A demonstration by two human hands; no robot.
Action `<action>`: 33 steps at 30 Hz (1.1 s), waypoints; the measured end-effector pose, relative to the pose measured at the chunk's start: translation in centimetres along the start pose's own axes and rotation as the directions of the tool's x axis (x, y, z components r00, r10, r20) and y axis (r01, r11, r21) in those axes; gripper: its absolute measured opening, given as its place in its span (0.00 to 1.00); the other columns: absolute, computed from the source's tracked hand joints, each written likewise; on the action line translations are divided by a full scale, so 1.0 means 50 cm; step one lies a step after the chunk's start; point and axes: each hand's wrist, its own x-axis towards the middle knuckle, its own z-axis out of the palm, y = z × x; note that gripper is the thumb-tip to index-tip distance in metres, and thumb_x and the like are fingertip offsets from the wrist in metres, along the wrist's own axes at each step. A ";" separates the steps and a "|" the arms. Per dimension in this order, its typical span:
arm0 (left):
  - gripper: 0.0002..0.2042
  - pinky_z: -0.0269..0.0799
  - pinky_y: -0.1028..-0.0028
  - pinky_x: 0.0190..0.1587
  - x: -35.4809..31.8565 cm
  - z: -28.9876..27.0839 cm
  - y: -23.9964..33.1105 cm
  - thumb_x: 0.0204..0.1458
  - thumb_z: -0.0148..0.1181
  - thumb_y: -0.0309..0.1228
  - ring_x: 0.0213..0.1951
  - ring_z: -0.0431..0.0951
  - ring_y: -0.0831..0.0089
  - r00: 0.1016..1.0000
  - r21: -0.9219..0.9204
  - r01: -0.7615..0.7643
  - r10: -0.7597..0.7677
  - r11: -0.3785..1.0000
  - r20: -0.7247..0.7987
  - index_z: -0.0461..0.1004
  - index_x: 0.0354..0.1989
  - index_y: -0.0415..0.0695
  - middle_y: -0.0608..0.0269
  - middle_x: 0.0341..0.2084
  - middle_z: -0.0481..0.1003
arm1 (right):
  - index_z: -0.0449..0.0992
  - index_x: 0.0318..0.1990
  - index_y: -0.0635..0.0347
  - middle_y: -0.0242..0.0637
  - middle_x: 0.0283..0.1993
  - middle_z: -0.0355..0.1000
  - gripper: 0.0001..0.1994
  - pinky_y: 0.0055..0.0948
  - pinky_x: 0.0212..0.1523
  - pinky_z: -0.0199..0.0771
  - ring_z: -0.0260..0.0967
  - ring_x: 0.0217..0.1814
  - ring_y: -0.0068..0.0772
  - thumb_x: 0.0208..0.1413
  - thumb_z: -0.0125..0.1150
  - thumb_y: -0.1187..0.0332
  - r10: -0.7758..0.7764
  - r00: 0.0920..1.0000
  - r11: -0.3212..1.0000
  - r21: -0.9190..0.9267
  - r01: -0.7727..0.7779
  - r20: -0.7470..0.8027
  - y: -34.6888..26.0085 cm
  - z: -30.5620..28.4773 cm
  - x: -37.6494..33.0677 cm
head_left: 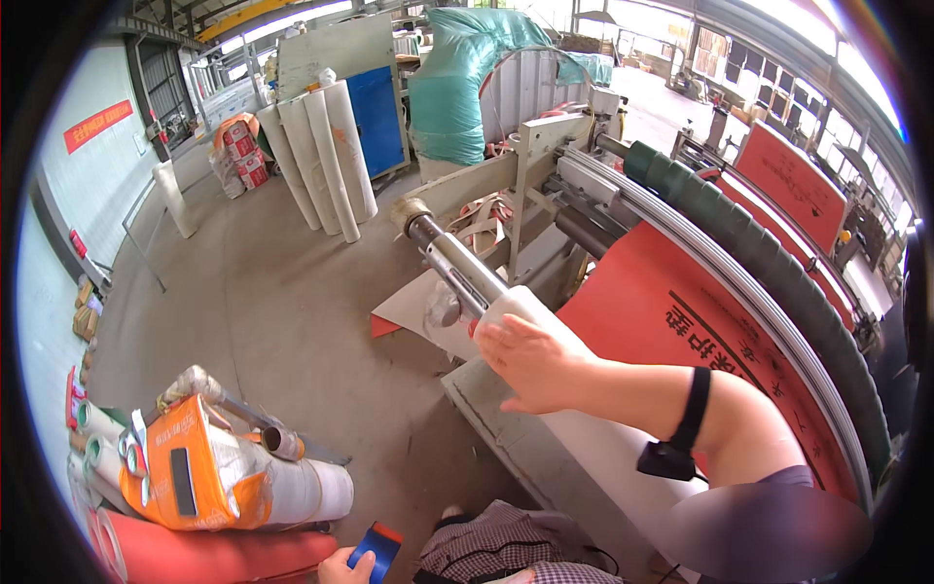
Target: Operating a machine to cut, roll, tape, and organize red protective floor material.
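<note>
My right hand [530,360] lies palm down with outstretched fingers on the end of a long white roll [608,462]. A metal shaft [462,263] sticks out of that end. A black strap with a small device [681,438] sits around my right arm. At the lower edge, my left hand [342,566] is closed around a small blue object with an orange-red edge [379,550]; its exact kind is unclear. Red printed sheeting [632,292] hangs in the machine beyond the white roll.
A dark green roller [725,209] and metal rails run along the machine. On the left, an orange-wrapped roll [190,457] with scissors [134,453] lies over a red roll [204,555]. White rolls [326,156] lean on a board. A green cover [452,88] drapes a bulky thing behind.
</note>
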 end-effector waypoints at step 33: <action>0.27 0.74 0.75 0.35 -1.046 0.356 0.256 0.53 0.65 0.48 0.31 0.76 0.76 0.337 -0.741 -0.544 0.911 0.394 0.238 0.75 0.45 0.31 0.61 0.32 0.79 | 0.76 0.47 0.62 0.31 0.42 0.74 0.22 0.27 0.49 0.72 0.69 0.45 0.20 0.69 0.44 0.51 0.706 0.555 -0.646 0.721 0.249 0.441 -1.030 -0.331 -1.397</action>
